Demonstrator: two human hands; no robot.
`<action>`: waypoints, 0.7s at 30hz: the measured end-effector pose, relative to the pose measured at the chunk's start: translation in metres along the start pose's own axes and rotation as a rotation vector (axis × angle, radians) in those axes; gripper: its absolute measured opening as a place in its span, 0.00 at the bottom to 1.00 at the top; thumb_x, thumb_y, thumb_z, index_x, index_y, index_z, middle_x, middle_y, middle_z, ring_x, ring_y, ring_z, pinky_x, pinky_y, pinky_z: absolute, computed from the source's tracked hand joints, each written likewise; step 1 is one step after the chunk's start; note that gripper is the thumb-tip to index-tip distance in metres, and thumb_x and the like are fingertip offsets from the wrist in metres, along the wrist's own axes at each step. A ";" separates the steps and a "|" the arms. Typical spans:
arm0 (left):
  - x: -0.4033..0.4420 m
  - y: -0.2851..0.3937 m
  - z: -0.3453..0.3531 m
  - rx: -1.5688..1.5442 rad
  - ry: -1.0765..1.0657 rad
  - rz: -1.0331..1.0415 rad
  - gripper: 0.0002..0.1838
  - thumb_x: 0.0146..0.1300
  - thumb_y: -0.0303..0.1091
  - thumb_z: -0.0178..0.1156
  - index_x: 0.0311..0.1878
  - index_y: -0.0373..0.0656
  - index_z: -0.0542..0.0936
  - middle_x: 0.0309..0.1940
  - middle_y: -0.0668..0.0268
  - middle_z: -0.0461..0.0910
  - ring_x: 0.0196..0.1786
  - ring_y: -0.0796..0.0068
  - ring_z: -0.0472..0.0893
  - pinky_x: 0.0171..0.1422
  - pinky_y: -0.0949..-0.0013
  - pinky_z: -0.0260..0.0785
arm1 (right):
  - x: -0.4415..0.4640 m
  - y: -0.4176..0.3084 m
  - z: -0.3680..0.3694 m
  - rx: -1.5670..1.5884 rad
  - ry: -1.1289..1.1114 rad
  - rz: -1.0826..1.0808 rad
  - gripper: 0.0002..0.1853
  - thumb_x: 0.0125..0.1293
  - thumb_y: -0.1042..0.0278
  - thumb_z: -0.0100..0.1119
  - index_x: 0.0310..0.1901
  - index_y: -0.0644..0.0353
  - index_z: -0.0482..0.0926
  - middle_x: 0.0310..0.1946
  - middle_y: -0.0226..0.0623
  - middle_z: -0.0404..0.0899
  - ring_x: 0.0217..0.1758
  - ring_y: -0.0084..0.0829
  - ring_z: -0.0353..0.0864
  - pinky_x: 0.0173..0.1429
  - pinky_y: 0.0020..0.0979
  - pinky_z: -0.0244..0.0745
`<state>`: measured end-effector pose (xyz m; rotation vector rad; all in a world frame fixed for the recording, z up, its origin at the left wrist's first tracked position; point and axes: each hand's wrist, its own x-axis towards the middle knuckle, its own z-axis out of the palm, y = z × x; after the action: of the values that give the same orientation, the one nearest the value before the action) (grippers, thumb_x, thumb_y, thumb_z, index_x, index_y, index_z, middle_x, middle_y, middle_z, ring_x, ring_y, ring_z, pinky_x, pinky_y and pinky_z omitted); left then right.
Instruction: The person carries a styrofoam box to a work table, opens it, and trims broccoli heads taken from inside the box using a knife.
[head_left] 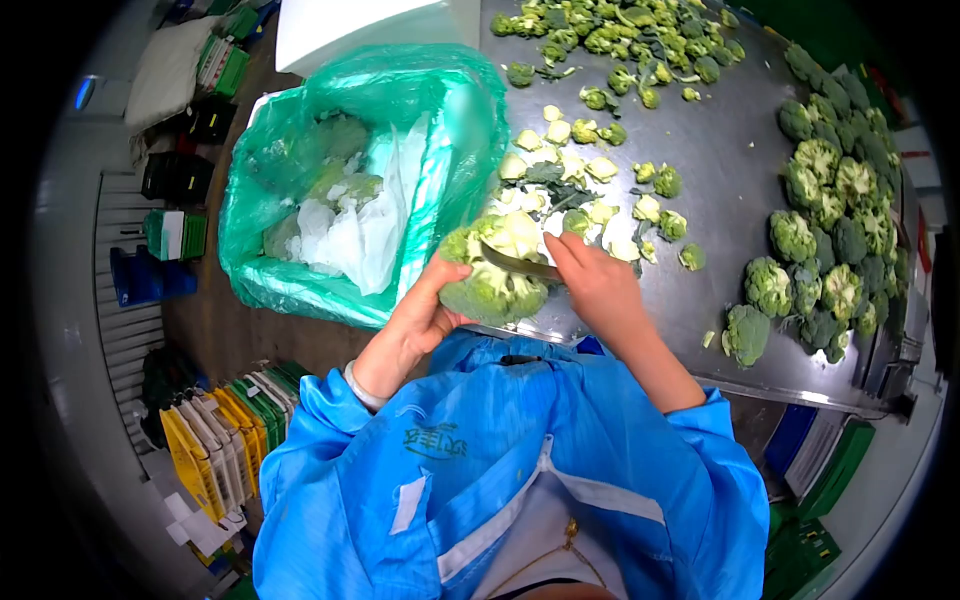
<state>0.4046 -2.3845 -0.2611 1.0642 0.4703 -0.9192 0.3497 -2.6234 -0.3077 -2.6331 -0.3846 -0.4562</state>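
Note:
My left hand (424, 312) is closed around a head of broccoli (497, 290), held stem side up over the near edge of the metal table. In my right hand (600, 287) is a knife (520, 264), its blade against the pale cut stems of that head. Just beyond lie cut stem pieces (603, 168) and some leaves. Small broccoli florets (673, 224) are scattered to the right of them. The knife's handle is hidden inside my fingers.
To the left stands a box lined with green plastic (262, 270), holding white sheeting and broccoli. Whole broccoli heads (793, 236) are piled along the right of the metal table (715, 290). More florets (640, 35) lie at the back. Folded crates (215, 440) stand on the floor at lower left.

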 end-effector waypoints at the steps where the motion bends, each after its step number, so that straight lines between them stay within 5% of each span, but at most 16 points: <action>1: -0.003 -0.005 0.007 0.045 0.009 0.007 0.38 0.61 0.36 0.60 0.75 0.51 0.57 0.65 0.59 0.70 0.61 0.59 0.78 0.55 0.50 0.80 | 0.001 -0.002 0.008 -0.031 -0.027 0.013 0.20 0.54 0.72 0.62 0.51 0.59 0.78 0.38 0.31 0.77 0.29 0.28 0.82 0.28 0.31 0.77; 5: -0.010 -0.017 0.009 0.119 0.070 0.057 0.38 0.60 0.32 0.58 0.74 0.51 0.57 0.65 0.59 0.68 0.62 0.60 0.76 0.52 0.53 0.81 | -0.015 -0.002 0.029 0.011 -0.152 0.145 0.16 0.55 0.76 0.57 0.47 0.60 0.77 0.33 0.36 0.74 0.30 0.32 0.82 0.29 0.34 0.78; 6: -0.013 -0.019 0.007 0.169 0.130 0.073 0.41 0.54 0.34 0.62 0.72 0.48 0.58 0.64 0.58 0.68 0.65 0.61 0.73 0.60 0.54 0.76 | -0.019 0.002 0.030 0.081 -0.256 0.234 0.12 0.57 0.78 0.55 0.43 0.61 0.79 0.33 0.43 0.78 0.33 0.41 0.84 0.33 0.41 0.80; 8: -0.024 -0.018 -0.012 0.475 0.164 0.492 0.44 0.47 0.34 0.64 0.71 0.45 0.58 0.63 0.57 0.67 0.66 0.60 0.71 0.67 0.56 0.69 | -0.076 0.072 0.077 0.066 -0.466 0.600 0.12 0.58 0.78 0.55 0.44 0.62 0.81 0.36 0.52 0.82 0.36 0.51 0.84 0.40 0.46 0.81; 11: -0.025 -0.001 -0.027 0.718 0.266 0.971 0.50 0.37 0.34 0.69 0.69 0.39 0.60 0.62 0.56 0.66 0.67 0.60 0.67 0.75 0.59 0.56 | -0.083 0.073 0.052 0.217 -0.428 0.488 0.13 0.59 0.78 0.55 0.46 0.62 0.82 0.42 0.56 0.83 0.40 0.54 0.84 0.46 0.48 0.80; 12: -0.028 0.003 -0.020 0.774 0.299 0.947 0.50 0.36 0.34 0.68 0.68 0.38 0.60 0.63 0.55 0.66 0.67 0.60 0.67 0.75 0.59 0.56 | -0.065 0.050 0.034 0.370 -0.437 0.464 0.16 0.59 0.79 0.56 0.50 0.60 0.82 0.44 0.54 0.83 0.41 0.52 0.84 0.46 0.47 0.80; 13: -0.025 0.016 -0.011 0.835 0.311 0.950 0.49 0.36 0.33 0.68 0.68 0.38 0.61 0.63 0.55 0.66 0.68 0.60 0.66 0.75 0.59 0.56 | -0.051 0.034 0.031 0.532 -0.094 0.297 0.17 0.59 0.79 0.58 0.50 0.58 0.81 0.45 0.45 0.84 0.40 0.49 0.84 0.43 0.44 0.80; 14: -0.016 0.014 -0.023 0.894 0.274 1.000 0.49 0.36 0.32 0.68 0.69 0.39 0.61 0.63 0.55 0.65 0.68 0.60 0.66 0.75 0.59 0.55 | -0.031 0.024 0.021 0.481 -0.041 0.244 0.17 0.59 0.79 0.58 0.51 0.56 0.81 0.44 0.40 0.83 0.38 0.46 0.85 0.40 0.42 0.80; 21: 0.000 0.007 -0.005 1.028 0.028 1.254 0.50 0.33 0.33 0.70 0.67 0.45 0.62 0.69 0.48 0.60 0.71 0.50 0.64 0.75 0.51 0.57 | -0.023 0.009 -0.015 0.384 -0.072 0.136 0.18 0.58 0.77 0.60 0.50 0.53 0.80 0.38 0.29 0.79 0.30 0.35 0.84 0.30 0.37 0.78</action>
<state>0.4106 -2.3790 -0.2598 1.9155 -0.7372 0.0790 0.3278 -2.6425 -0.3069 -2.2868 -0.2807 -0.2168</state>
